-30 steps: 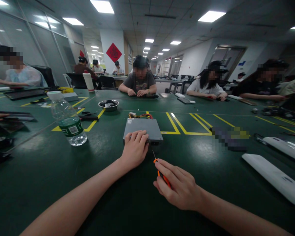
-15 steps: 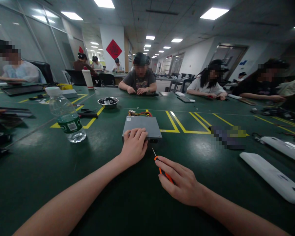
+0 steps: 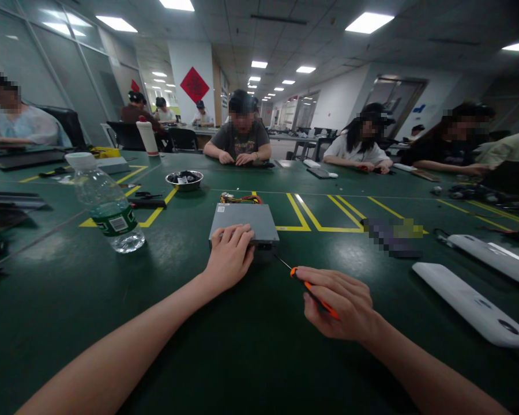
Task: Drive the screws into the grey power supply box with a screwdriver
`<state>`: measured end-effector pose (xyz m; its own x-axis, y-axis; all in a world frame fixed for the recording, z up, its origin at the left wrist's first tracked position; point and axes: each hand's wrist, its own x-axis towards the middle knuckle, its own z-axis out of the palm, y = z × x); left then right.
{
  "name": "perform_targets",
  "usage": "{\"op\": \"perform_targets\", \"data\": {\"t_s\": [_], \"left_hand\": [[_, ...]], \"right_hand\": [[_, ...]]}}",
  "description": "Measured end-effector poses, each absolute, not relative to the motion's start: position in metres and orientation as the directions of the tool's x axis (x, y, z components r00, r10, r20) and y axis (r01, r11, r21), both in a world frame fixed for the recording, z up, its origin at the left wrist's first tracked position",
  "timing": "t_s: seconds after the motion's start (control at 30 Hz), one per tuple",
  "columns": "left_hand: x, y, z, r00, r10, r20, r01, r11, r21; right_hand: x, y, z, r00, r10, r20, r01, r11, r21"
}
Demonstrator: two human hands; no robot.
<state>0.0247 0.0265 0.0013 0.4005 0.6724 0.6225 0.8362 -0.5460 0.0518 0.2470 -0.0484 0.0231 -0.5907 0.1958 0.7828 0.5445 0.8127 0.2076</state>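
A grey metal computer power supply (image 3: 259, 218) lies flat on the green table, its bundle of coloured wires (image 3: 242, 199) at the far side. My left hand (image 3: 230, 253) grips its near left part, fingers over the top and the thumb down by the front face. To the right and nearer to me, my right hand (image 3: 343, 302) is closed around the orange and black handle of a screwdriver (image 3: 328, 309). The thin shaft points up and left towards the power supply's near right corner, with the tip apart from the case.
On the left stands a water bottle (image 3: 116, 222), with a metal bowl of small parts (image 3: 184, 180) beyond it. White plastic covers (image 3: 471, 300) lie on the right, near a blurred dark object (image 3: 389, 237). Yellow tape marks the table (image 3: 242, 346). People sit across it.
My right hand has moved right with the screwdriver, whose tip has drawn away from below the power supply's front. My left hand stays on the power supply. The whole view has shifted slightly.
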Motion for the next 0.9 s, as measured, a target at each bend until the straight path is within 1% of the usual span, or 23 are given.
{"op": "perform_targets", "data": {"t_s": [0.1,0.37,0.57,0.9], "left_hand": [[0.0246,0.0267,0.001,0.401,0.669,0.625,0.835,-0.548,0.051],[0.0241,0.0266,0.0011,0.409,0.667,0.622,0.833,-0.551,0.043],[0.023,0.0264,0.0019,0.417,0.666,0.618,0.826,-0.562,0.047],[0.0218,0.0263,0.0008,0.426,0.663,0.616,0.822,-0.568,0.043]], "right_hand": [[0.2478,-0.0476,0.0225,-0.581,0.215,0.785,0.557,0.808,0.191],[0.2478,-0.0474,0.025,-0.571,0.195,0.798,0.571,0.792,0.215],[0.2488,-0.047,0.0225,-0.555,0.214,0.804,0.592,0.781,0.201],[0.2496,-0.0455,0.0207,-0.546,0.21,0.811,0.586,0.788,0.19]]}}
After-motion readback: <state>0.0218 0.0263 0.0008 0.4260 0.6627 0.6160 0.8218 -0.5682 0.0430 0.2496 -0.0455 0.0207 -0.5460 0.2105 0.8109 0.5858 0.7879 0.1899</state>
